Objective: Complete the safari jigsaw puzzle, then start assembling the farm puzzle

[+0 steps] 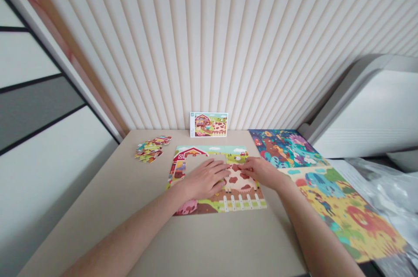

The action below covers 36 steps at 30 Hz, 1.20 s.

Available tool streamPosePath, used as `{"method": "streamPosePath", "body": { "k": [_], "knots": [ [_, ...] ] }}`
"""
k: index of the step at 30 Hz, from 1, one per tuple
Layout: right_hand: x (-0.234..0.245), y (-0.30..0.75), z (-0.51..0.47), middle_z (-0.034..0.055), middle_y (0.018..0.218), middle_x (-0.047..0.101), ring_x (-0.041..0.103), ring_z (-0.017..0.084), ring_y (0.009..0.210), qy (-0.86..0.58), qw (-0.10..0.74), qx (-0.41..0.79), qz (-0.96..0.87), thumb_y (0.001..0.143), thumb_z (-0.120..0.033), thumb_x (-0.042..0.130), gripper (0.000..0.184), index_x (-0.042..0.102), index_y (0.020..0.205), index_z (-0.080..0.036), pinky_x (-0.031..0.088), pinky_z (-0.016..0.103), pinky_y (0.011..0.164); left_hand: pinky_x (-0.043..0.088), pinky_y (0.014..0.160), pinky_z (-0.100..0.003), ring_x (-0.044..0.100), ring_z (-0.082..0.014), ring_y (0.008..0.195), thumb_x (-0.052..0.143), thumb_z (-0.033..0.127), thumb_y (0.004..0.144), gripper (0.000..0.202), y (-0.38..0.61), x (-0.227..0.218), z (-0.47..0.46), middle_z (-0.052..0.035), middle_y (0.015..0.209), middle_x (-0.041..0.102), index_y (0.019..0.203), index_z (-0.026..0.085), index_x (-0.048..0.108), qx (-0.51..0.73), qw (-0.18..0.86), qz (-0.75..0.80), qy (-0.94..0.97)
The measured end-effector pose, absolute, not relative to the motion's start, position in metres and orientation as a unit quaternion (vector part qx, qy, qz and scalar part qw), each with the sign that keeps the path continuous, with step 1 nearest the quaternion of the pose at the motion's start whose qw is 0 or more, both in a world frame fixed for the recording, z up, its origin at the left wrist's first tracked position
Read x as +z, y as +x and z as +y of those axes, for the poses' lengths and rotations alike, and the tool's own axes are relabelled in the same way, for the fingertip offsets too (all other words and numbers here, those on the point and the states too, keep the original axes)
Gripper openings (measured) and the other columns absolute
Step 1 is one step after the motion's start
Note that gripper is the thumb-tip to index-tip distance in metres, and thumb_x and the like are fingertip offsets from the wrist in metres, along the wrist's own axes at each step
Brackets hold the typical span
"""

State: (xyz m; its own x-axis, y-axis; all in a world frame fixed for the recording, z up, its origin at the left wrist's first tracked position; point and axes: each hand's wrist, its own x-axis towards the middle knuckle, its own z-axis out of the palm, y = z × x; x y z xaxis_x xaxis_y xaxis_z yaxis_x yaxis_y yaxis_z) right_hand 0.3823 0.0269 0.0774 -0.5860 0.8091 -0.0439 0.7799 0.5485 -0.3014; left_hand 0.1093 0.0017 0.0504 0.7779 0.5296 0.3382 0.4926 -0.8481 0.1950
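A farm jigsaw puzzle point(241, 205) lies on the table in front of me, with a red barn, a spotted cow, a pig and a white fence. Inside its border, above my left hand, a patch of bare beige surface shows. My left hand point(207, 179) rests palm down across the middle, fingers stretched towards the cow's left side. My right hand point(259, 170) touches the puzzle at the cow's upper right, its fingers bent and drawn together. What lies under those fingertips is hidden. Loose puzzle pieces point(150, 148) lie in a heap at the far left.
A box or card with the farm picture point(209, 124) stands at the back of the beige table point(107, 198), against a pleated wall. On the right lie a dark-blue animal puzzle point(284, 146) and a yellow lion puzzle point(349, 211). Clear plastic wrapping point(388, 194) is beyond them.
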Motion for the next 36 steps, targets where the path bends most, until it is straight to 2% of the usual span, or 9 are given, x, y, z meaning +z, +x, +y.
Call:
{"method": "streamPosePath", "body": {
  "k": [3, 6, 12, 17, 20, 26, 31, 36],
  "knots": [
    [0.079, 0.376, 0.024, 0.0035, 0.085, 0.069, 0.062, 0.016, 0.074, -0.462, 0.064, 0.117, -0.877, 0.093, -0.028, 0.059, 0.019, 0.078, 0.097, -0.028, 0.037, 0.024, 0.068, 0.034, 0.114, -0.044, 0.049, -0.0225, 0.131, 0.045, 0.031, 0.101, 0.034, 0.11, 0.051, 0.001, -0.0052, 0.14, 0.059, 0.132, 0.025, 0.059, 0.187, 0.05, 0.271, 0.943],
    [0.076, 0.375, 0.027, 0.0031, 0.088, 0.069, 0.063, 0.015, 0.076, -0.47, 0.101, 0.138, -0.866, 0.093, -0.028, 0.058, 0.019, 0.076, 0.097, -0.027, 0.04, 0.023, 0.072, 0.036, 0.111, -0.043, 0.052, -0.0226, 0.127, 0.042, 0.029, 0.102, 0.033, 0.11, 0.05, 0.001, -0.0067, 0.136, 0.061, 0.129, 0.023, 0.06, 0.198, 0.051, 0.279, 0.938],
    [0.06, 0.384, 0.037, 0.0003, 0.074, 0.067, 0.058, 0.012, 0.065, -0.495, 0.14, 0.204, -0.833, 0.089, -0.028, 0.06, 0.012, 0.069, 0.089, -0.02, 0.038, 0.021, 0.06, 0.043, 0.101, -0.042, 0.06, -0.0231, 0.109, 0.039, 0.026, 0.102, 0.029, 0.1, 0.056, -0.003, -0.0091, 0.116, 0.067, 0.117, 0.019, 0.063, 0.235, 0.028, 0.326, 0.915],
    [0.053, 0.383, 0.037, -0.0007, 0.068, 0.067, 0.057, 0.011, 0.057, -0.491, 0.151, 0.258, -0.818, 0.09, -0.03, 0.057, 0.015, 0.063, 0.083, -0.019, 0.036, 0.02, 0.055, 0.042, 0.103, -0.043, 0.059, -0.0237, 0.109, 0.043, 0.023, 0.1, 0.025, 0.058, 0.073, -0.003, -0.0089, 0.112, 0.068, 0.109, 0.02, 0.065, 0.206, -0.028, 0.355, 0.911],
    [0.052, 0.382, 0.037, -0.0011, 0.067, 0.067, 0.057, 0.011, 0.055, -0.489, 0.159, 0.268, -0.815, 0.092, -0.034, 0.053, 0.02, 0.063, 0.083, -0.019, 0.036, 0.021, 0.054, 0.045, 0.1, -0.044, 0.061, -0.0236, 0.105, 0.043, 0.023, 0.098, 0.025, 0.011, 0.068, -0.003, -0.008, 0.109, 0.069, 0.106, 0.022, 0.067, 0.204, -0.051, 0.414, 0.886],
    [0.045, 0.397, 0.053, 0.005, 0.083, 0.071, 0.063, 0.017, 0.07, -0.573, 0.216, 0.117, -0.782, 0.094, -0.038, 0.048, 0.028, 0.069, 0.093, -0.02, 0.042, 0.026, 0.064, 0.048, 0.1, -0.045, 0.064, -0.0257, 0.108, 0.041, 0.03, 0.098, 0.031, -0.086, 0.042, 0.001, -0.0076, 0.115, 0.07, 0.113, 0.025, 0.068, 0.229, -0.088, 0.552, 0.797],
    [0.029, 0.409, 0.065, 0.01, 0.103, 0.069, 0.066, 0.023, 0.09, -0.551, 0.195, 0.085, -0.807, 0.094, -0.047, 0.047, 0.039, 0.074, 0.107, -0.022, 0.049, 0.033, 0.082, 0.049, 0.101, -0.045, 0.063, -0.0266, 0.109, 0.041, 0.03, 0.096, 0.034, -0.129, 0.036, 0.006, -0.0105, 0.119, 0.069, 0.115, 0.021, 0.067, 0.219, -0.103, 0.622, 0.745],
    [0.013, 0.411, 0.071, 0.0111, 0.104, 0.066, 0.067, 0.024, 0.088, -0.546, 0.196, 0.073, -0.811, 0.093, -0.052, 0.047, 0.045, 0.074, 0.116, -0.025, 0.052, 0.037, 0.085, 0.049, 0.102, -0.045, 0.063, -0.027, 0.111, 0.044, 0.033, 0.095, 0.035, -0.131, 0.028, 0.008, -0.0114, 0.121, 0.068, 0.118, 0.019, 0.067, 0.212, -0.082, 0.642, 0.732]
  ]
}}
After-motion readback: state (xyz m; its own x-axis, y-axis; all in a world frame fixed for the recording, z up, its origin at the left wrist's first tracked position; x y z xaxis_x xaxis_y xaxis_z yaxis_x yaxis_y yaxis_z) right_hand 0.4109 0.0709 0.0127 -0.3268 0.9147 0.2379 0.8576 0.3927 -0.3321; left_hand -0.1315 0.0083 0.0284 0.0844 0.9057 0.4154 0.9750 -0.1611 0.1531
